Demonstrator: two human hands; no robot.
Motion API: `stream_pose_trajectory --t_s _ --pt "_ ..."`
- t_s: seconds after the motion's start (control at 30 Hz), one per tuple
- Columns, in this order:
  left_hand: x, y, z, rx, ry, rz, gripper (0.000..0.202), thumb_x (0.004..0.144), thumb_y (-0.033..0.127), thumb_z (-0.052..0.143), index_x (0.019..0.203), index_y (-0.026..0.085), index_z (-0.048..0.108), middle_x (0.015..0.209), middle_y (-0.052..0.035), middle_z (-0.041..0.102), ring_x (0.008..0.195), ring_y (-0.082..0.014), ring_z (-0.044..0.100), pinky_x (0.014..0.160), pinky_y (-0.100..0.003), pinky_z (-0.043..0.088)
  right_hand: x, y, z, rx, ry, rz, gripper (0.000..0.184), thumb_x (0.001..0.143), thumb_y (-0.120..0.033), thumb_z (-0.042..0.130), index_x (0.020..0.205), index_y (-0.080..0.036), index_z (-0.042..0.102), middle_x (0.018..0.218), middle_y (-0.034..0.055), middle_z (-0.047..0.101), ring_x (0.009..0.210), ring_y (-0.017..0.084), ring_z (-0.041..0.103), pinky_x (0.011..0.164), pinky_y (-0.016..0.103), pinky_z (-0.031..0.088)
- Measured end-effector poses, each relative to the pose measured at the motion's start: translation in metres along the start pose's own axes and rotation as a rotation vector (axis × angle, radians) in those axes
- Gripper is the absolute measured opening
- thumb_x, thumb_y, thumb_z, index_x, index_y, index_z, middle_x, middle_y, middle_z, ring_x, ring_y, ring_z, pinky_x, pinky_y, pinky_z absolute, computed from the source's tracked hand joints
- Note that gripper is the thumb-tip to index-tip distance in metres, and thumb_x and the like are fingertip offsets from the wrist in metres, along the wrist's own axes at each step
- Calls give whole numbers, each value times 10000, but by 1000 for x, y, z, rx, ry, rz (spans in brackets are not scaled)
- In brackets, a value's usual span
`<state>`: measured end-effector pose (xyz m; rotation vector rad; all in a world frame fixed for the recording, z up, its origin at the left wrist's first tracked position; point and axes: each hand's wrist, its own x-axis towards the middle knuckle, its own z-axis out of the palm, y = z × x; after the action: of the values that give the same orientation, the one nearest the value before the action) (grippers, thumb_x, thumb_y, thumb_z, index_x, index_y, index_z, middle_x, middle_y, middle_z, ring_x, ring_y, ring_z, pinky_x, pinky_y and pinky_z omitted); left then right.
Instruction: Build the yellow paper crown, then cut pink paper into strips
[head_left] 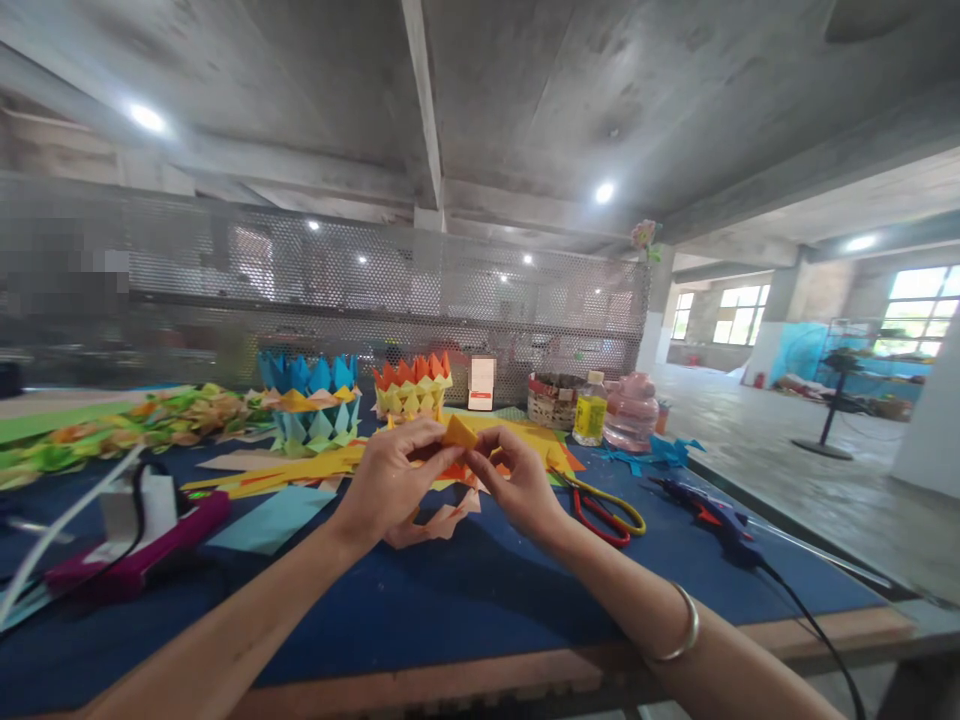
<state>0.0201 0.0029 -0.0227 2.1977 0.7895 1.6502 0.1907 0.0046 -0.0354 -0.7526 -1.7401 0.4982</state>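
Observation:
A small folded piece of yellow-orange paper (460, 432) is pinched between my two hands above the middle of the table. My left hand (397, 468) grips its left side with thumb and fingers. From the other side, the closed fingertips of my right hand (517, 478) hold its lower right edge. Below and behind the hands lies a strip of pale peach folded paper (431, 525). Flat yellow paper sheets (525, 437) spread out behind them. Scissors (607, 512) with red and yellow handles rest right of my right hand.
Folded-paper baskets, one blue (315, 410) and one orange and yellow (412, 385), stand at the back. A purple power strip (142, 550) is at left. A glue gun (709, 515), a yellow-labelled bottle (590, 408) and a pink jar (630, 412) stand or lie at right.

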Motion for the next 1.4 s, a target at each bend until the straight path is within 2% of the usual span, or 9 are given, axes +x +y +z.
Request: stream_pose_trajectory --t_s 0.17,0.4,0.53,0.7,0.9,1.23,1.4 --pt "1 0 2 -121 -9 -167 175 783 374 654 833 219 717 793 -6 749 737 -180 706 709 -298 582 -1 -1 -1 -29 -23 -7 185 859 -381 592 805 -204 580 775 -1 592 672 126 528 618 252 429" --pt "5 7 -1 -191 -50 -316 263 754 457 642 698 208 702 698 -15 726 678 -189 696 671 -302 576 -1 -4 0 -64 -63 -12 178 880 -369 556 821 -201 569 762 -5 583 680 126 540 630 249 436" --pt "5 9 -3 -194 -33 -355 256 751 429 646 647 201 694 678 -12 701 660 -176 658 664 -297 545 -2 -3 1 -99 -72 -16 195 872 -388 580 824 -199 573 745 -11 594 658 119 543 623 244 435" --pt "6 11 -6 -256 -33 -406 239 715 417 691 634 193 711 673 -8 694 667 -163 638 673 -280 532 -1 -3 -1 -201 -86 -77 228 860 -362 603 704 -199 567 654 -29 543 618 114 487 603 242 380" --pt "6 12 -9 -404 -66 -502 251 665 431 763 720 187 739 823 -22 736 676 -133 655 675 -251 563 -1 0 -4 -304 -102 -186 229 873 -313 582 689 -205 499 651 -27 504 622 125 455 610 250 345" --pt "9 5 -7 -522 -15 -593 315 547 414 839 695 165 715 733 -2 718 626 -122 665 675 -253 598 -2 6 -5 -453 -183 -292 222 926 -244 481 718 -221 405 707 -4 480 663 152 429 623 262 310" --pt "11 4 -10 -495 25 -578 292 606 406 814 700 153 703 754 -39 735 667 -173 703 655 -289 611 -8 5 -7 -544 -205 -265 270 961 -275 442 698 -215 431 698 6 510 678 155 460 648 263 341"
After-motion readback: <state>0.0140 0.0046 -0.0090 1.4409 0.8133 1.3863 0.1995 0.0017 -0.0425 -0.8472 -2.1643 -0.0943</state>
